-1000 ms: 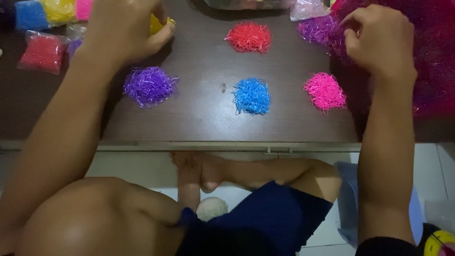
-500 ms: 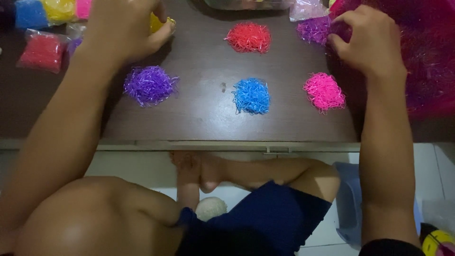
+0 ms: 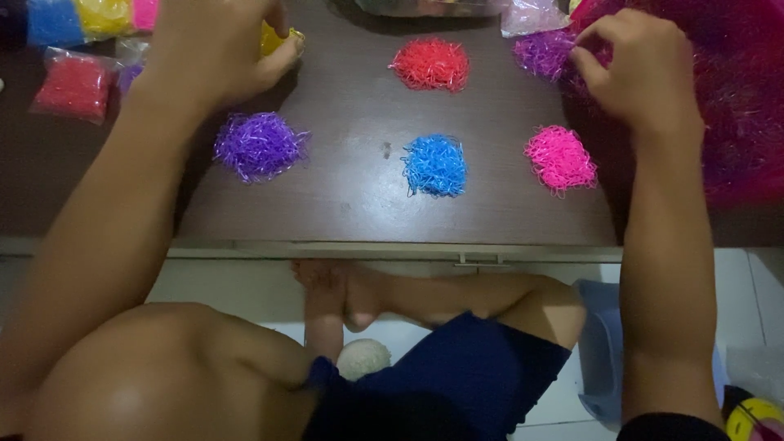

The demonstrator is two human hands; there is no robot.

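**Two hands among sorted heaps of coloured bands**

Our left hand [image 3: 216, 49] curls over a small yellow heap [image 3: 278, 37] at the far left of the tabletop [image 3: 351, 204]; the thumb and fingers are bent round it, but the hand hides the contact, so we cannot tell whether the grip has closed on any of the yellow bands or merely rests on them. Our right hand [image 3: 637, 73] sits at the far right, its fingertips [image 3: 581, 59] pinched together at the edge of a purple heap [image 3: 543, 53], grasping a few strands of it as far as we can see.

Just right of that hand lies a large mixed mass of pink and purple bands [image 3: 735, 106], spreading to the frame's edge. Nearer to us, below the right hand, is a pink heap [image 3: 560, 158]. A blue heap [image 3: 434, 165] lies in the middle of the tabletop, a red heap [image 3: 430, 63] beyond it, and a violet heap [image 3: 260, 145] just below the left hand. All the heaps lie apart from each other on the dark wood.

As for containers, clear plastic bags lie at the far left: one holds red bands [image 3: 72, 84], and above it are bags holding blue [image 3: 53, 20], yellow [image 3: 102, 15] and pink [image 3: 145, 12] bands. Another clear bag [image 3: 531, 16] lies at the top edge near the purple heap; its contents are too unclear to tell.
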